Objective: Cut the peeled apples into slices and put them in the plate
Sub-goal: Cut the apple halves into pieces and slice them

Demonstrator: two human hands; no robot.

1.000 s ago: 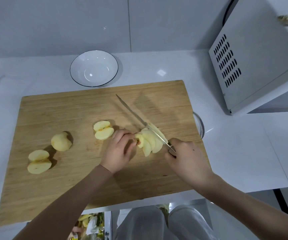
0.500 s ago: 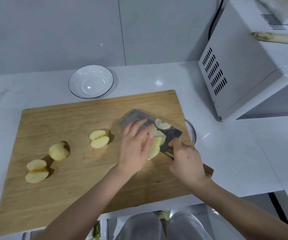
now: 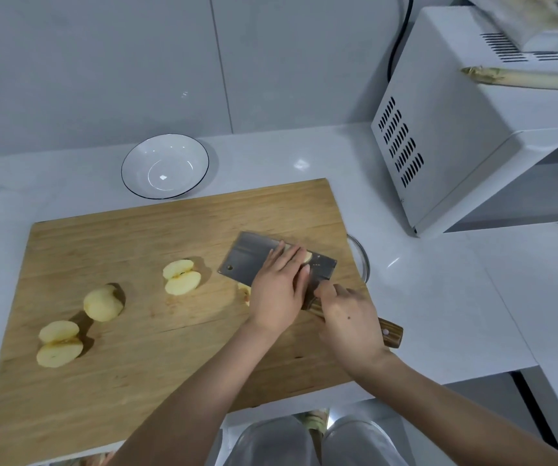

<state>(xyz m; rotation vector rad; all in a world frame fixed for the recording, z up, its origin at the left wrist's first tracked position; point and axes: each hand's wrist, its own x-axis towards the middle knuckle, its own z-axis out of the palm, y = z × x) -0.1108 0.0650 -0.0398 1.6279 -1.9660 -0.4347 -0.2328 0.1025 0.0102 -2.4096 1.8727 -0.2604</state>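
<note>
Slices (image 3: 306, 256) are being pinned on the flat cleaver (image 3: 247, 260) under the left hand's (image 3: 277, 287) straight, joined fingers, the right hand's (image 3: 348, 314) being curled round its handle; level carriage to the plate (image 3: 186, 149) is being advised.

Even, cool overhead light w/ soft shadows, glare spots on counter (image 3: 299, 164), wide-angle edge bending.

You are standing in a kitchen, most likely a home one: a white counter (image 3: 438, 297) runs along a pale panelled wall (image 3: 102, 62), with a white microwave (image 3: 438, 146) on it at your right. A wooden cutting board (image 3: 136, 381) carries peeled apple pieces (image 3: 181, 277) and a cleaver (image 3: 247, 257), and a dark-rimmed white plate (image 3: 186, 153) sits behind it.
</note>
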